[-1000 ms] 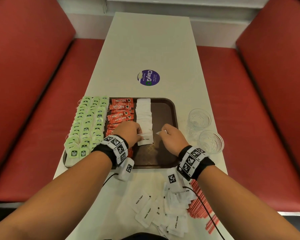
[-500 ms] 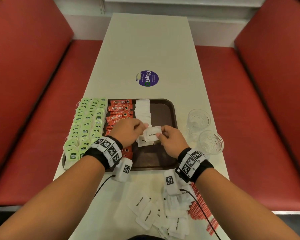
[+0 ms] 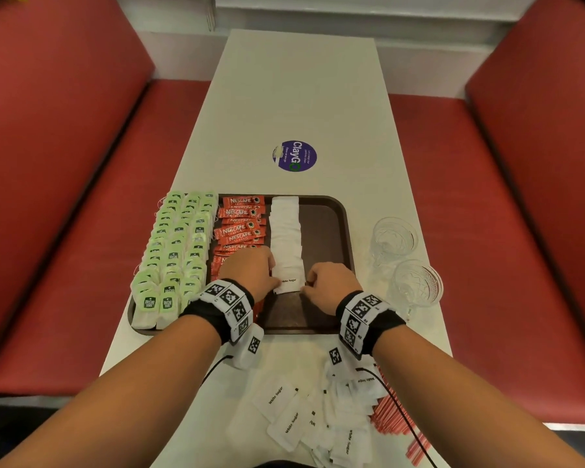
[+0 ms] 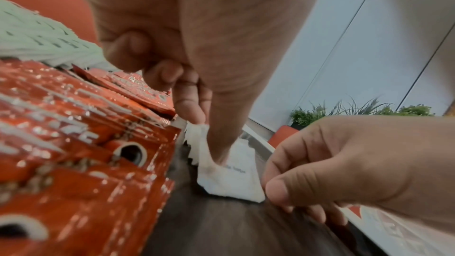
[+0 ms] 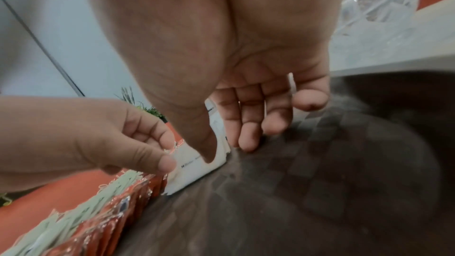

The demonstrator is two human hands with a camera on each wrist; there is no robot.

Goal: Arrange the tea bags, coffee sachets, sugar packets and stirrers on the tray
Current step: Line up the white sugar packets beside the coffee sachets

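Observation:
A brown tray (image 3: 321, 224) holds green tea bags (image 3: 179, 238) on its left, red coffee sachets (image 3: 242, 224) beside them, and a row of white sugar packets (image 3: 286, 231) in the middle. One sugar packet (image 3: 289, 282) (image 4: 234, 178) (image 5: 194, 172) lies at the row's near end. My left hand (image 3: 273, 275) (image 4: 204, 137) pinches its left edge, thumb pressed on top. My right hand (image 3: 306, 285) (image 5: 227, 151) pinches its right edge, fingertips down on the tray. Loose sugar packets (image 3: 318, 417) and red stirrers (image 3: 390, 413) lie on the table near me.
Two clear glasses (image 3: 394, 236) (image 3: 417, 282) stand just right of the tray. A purple sticker (image 3: 294, 156) marks the white table beyond it. Red benches run along both sides. The tray's right part shows bare brown surface.
The right hand brought a sugar packet in and the left hand met it. Both hands have since lowered it flat onto the near end of the sugar row.

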